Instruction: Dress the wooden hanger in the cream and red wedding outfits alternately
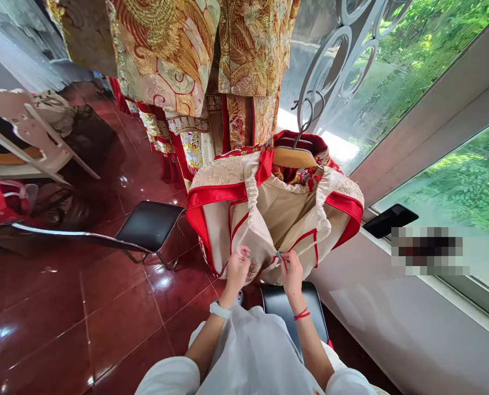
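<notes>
A cream and red embroidered garment [288, 216] hangs in front of me from a wooden hanger [294, 158], with its pale lining and gathered white edges showing. My right hand [293, 272] pinches the garment at its lower middle, where a small blue-green spot shows at the fingertips. Just to the left, my left hand [238, 270] is raised before the lining with its fingers drawn together. Whether those fingers hold something thin, such as a thread, cannot be made out.
Gold-embroidered robes [166, 55] hang behind at the upper left. A black-seated chair [151, 225] stands left, and a black seat [297, 307] is below my right forearm. On the windowsill at right lies a dark phone [390, 220]. A metal grille [330, 60] carries the hanger's hook.
</notes>
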### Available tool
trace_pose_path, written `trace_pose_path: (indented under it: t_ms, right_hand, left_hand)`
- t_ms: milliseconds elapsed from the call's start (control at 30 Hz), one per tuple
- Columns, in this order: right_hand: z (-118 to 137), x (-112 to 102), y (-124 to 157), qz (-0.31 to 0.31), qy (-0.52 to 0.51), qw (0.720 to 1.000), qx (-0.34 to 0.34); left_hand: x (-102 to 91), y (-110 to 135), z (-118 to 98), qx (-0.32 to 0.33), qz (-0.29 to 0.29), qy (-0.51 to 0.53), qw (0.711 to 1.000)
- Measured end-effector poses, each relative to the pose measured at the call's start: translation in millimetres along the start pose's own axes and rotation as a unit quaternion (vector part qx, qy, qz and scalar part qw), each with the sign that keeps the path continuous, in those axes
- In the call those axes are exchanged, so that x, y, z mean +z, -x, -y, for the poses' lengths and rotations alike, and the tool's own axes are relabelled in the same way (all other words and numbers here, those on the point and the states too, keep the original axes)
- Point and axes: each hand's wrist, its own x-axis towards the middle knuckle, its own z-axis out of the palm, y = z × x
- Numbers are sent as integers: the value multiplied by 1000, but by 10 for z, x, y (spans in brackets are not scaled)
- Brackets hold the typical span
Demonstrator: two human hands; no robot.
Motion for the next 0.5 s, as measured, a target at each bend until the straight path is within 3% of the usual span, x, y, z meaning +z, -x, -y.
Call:
trace_pose_path:
  t_ms: [67, 133, 267, 367, 500]
  right_hand:
    - [31, 18, 27, -10, 28, 999, -33]
    - [58, 37, 53, -17, 57, 996, -61]
    - [79, 61, 78, -55, 108, 989, -89]
    - [83, 40, 46, -101, 149, 977, -115]
    - [149, -51, -47, -110, 203, 960, -157]
  left_hand:
    - [177, 6, 99, 5, 96, -107, 990]
    - [372, 6, 128, 47, 134, -202, 969]
    - [570, 15, 97, 122, 128, -274, 946]
    - [559, 34, 91, 145, 136, -292, 936]
    - [532, 43, 91, 147, 156, -308, 927]
